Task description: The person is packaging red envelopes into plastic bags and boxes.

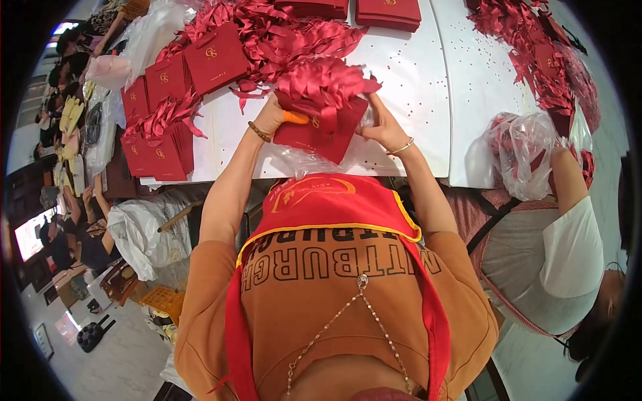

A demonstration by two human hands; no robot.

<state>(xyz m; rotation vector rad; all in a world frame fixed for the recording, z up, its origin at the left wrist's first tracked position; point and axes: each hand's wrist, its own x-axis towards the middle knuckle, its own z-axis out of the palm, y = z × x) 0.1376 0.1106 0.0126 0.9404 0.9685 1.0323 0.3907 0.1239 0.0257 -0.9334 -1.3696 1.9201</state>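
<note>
Between my hands is a bundle of red paper gift bags (319, 137) with gold print, a mass of red ribbon handles (324, 81) heaped at its far end. My left hand (273, 119) grips the bundle's left side, an orange cover on its thumb lying across the front bag. At the right side, my right hand (386, 127) is closed around the bundle's edge and some clear plastic. A clear plastic bag (301, 160) shows under and around the bundle, near the table's front edge. How far the bundle sits inside the plastic is hard to tell.
More red gift bags (215, 59) with ribbons stand in stacks on the white table (408, 73) at left. Flat red stacks (388, 13) lie at the far edge. On the right, a co-worker's arm (568, 177) reaches to a filled clear plastic bag (525, 150). Small red specks dot the tabletop.
</note>
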